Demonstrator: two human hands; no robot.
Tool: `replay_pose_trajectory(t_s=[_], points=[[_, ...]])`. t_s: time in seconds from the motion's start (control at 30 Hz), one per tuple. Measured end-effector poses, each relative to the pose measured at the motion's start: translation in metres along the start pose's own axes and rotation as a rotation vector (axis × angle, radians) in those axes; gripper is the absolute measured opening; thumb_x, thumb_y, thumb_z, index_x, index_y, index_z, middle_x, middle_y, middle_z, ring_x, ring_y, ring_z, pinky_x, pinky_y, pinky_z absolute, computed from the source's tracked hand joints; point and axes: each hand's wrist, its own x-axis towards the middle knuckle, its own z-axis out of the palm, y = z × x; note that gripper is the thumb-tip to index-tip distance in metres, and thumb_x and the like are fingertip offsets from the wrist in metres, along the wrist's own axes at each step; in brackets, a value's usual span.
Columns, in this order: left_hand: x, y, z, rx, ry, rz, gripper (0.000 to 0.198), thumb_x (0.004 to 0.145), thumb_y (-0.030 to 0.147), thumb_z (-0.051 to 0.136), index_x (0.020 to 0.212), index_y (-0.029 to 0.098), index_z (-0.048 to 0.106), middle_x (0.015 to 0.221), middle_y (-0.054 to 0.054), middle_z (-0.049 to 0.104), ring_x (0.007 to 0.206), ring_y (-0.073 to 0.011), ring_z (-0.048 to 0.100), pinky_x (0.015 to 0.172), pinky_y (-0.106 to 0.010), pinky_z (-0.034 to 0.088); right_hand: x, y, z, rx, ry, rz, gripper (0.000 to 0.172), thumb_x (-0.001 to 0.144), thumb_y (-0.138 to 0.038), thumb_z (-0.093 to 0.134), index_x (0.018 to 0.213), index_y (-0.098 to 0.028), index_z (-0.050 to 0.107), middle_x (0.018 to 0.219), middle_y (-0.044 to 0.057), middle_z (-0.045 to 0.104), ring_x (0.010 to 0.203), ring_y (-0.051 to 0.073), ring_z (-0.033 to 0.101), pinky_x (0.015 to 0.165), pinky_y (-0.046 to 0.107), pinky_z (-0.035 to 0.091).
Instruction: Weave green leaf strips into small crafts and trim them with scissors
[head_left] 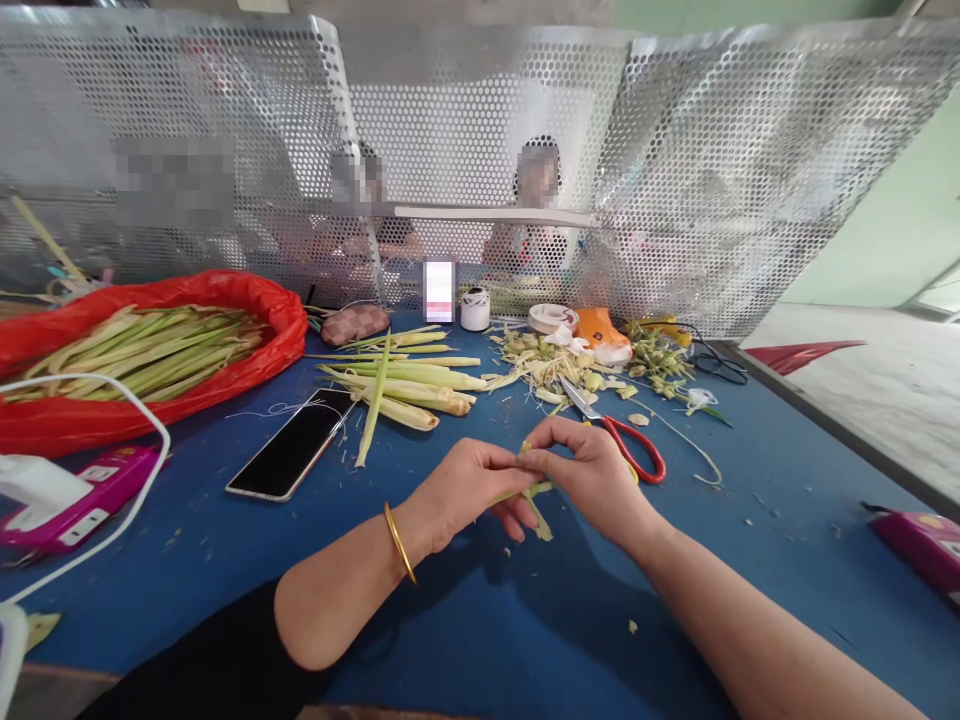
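Both hands meet above the blue table, right of centre. My left hand, with a gold bangle on its wrist, pinches a pale green leaf strip. Against its fingertips, my right hand is closed on the upper end of the same piece. The folded strip hangs below the fingers, partly hidden by them. Red-handled scissors lie just behind my right hand, blades pointing away to the left. Beyond my left hand are several pale green stalks, with one laid across the others.
A red bag of long stalks stands at left. Nearby lie a black phone, a purple power strip and a white cable. Plant scraps, tape and an orange packet are at the back. People sit behind the perforated screen.
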Motion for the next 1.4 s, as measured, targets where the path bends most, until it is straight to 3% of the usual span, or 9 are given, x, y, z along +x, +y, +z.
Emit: replay_pose_trajectory(t_s=[0.17, 0.33, 0.47, 0.6, 0.67, 0.83, 0.93, 1.07, 1.4], points=[[-0.002, 0.001, -0.001, 0.037, -0.085, 0.007, 0.026, 0.074, 0.034, 0.066, 0.065, 0.009, 0.068, 0.051, -0.005, 0.064, 0.043, -0.0129, 0.057, 0.051, -0.026, 0.049, -0.005, -0.001, 0.005, -0.079, 0.045, -0.113, 0.012, 0.075, -0.019, 0.060, 0.063, -0.019, 0.059, 0.067, -0.001, 0.060, 0.064, 0.014, 0.054, 0.059, 0.025, 0.041], [-0.001, -0.003, 0.000, 0.043, -0.128, -0.001, 0.025, 0.073, 0.034, 0.066, 0.066, 0.010, 0.069, 0.050, -0.005, 0.064, 0.042, -0.0129, 0.056, 0.051, -0.027, 0.049, -0.007, 0.001, 0.008, -0.142, 0.043, -0.200, 0.014, 0.076, -0.016, 0.058, 0.063, -0.019, 0.059, 0.067, -0.001, 0.059, 0.064, 0.013, 0.055, 0.059, 0.026, 0.041], [0.000, -0.003, 0.002, 0.015, -0.064, 0.025, 0.028, 0.074, 0.036, 0.067, 0.072, 0.008, 0.069, 0.054, -0.006, 0.066, 0.045, -0.0130, 0.058, 0.054, -0.027, 0.049, -0.003, 0.001, 0.003, -0.129, 0.060, -0.180, 0.015, 0.079, -0.021, 0.059, 0.064, -0.020, 0.061, 0.069, 0.000, 0.061, 0.066, 0.014, 0.056, 0.061, 0.026, 0.042], [0.001, 0.003, -0.003, -0.157, 0.068, 0.073, 0.030, 0.076, 0.039, 0.066, 0.081, 0.009, 0.068, 0.060, -0.008, 0.069, 0.053, -0.0144, 0.062, 0.062, -0.028, 0.051, 0.003, 0.002, -0.007, -0.130, 0.227, -0.182, 0.016, 0.084, -0.033, 0.057, 0.080, -0.020, 0.066, 0.082, 0.002, 0.066, 0.080, 0.018, 0.059, 0.073, 0.028, 0.043], [0.002, 0.006, -0.007, -0.231, 0.161, 0.112, 0.030, 0.079, 0.038, 0.063, 0.087, 0.010, 0.068, 0.061, -0.007, 0.069, 0.055, -0.0147, 0.063, 0.065, -0.029, 0.052, 0.005, 0.002, -0.011, -0.144, 0.268, -0.121, 0.025, 0.086, -0.041, 0.054, 0.082, -0.019, 0.065, 0.079, 0.002, 0.066, 0.076, 0.018, 0.058, 0.068, 0.027, 0.042], [0.003, 0.011, -0.013, -0.276, 0.256, 0.172, 0.023, 0.070, 0.024, 0.071, 0.089, 0.011, 0.067, 0.064, -0.003, 0.068, 0.062, -0.0137, 0.063, 0.069, -0.027, 0.051, 0.001, 0.005, -0.006, -0.173, 0.072, -0.005, 0.038, 0.084, -0.054, 0.052, 0.075, -0.018, 0.060, 0.065, 0.001, 0.062, 0.061, 0.016, 0.054, 0.053, 0.025, 0.037], [0.002, 0.010, -0.011, -0.271, 0.256, 0.198, 0.027, 0.065, 0.021, 0.075, 0.088, 0.012, 0.066, 0.068, -0.002, 0.068, 0.063, -0.0130, 0.062, 0.068, -0.027, 0.051, -0.001, 0.004, -0.001, -0.178, 0.038, -0.027, 0.034, 0.085, -0.051, 0.052, 0.079, -0.019, 0.061, 0.072, 0.002, 0.064, 0.065, 0.016, 0.055, 0.057, 0.025, 0.039], [0.004, 0.005, -0.009, -0.181, 0.258, 0.203, 0.028, 0.066, 0.027, 0.074, 0.089, 0.013, 0.064, 0.060, 0.001, 0.063, 0.057, -0.0113, 0.058, 0.061, -0.024, 0.047, -0.003, 0.004, 0.004, -0.248, -0.128, -0.065, 0.033, 0.091, -0.042, 0.046, 0.069, -0.020, 0.058, 0.064, 0.000, 0.061, 0.060, 0.014, 0.052, 0.055, 0.024, 0.037], [0.009, -0.006, -0.003, 0.047, 0.366, 0.308, 0.019, 0.073, 0.026, 0.064, 0.088, 0.016, 0.069, 0.054, 0.004, 0.056, 0.053, -0.0115, 0.052, 0.054, -0.022, 0.042, -0.014, -0.001, 0.016, -0.471, -0.012, -0.341, 0.036, 0.093, -0.025, 0.040, 0.058, -0.021, 0.042, 0.056, -0.001, 0.053, 0.054, 0.013, 0.046, 0.057, 0.026, 0.031]])
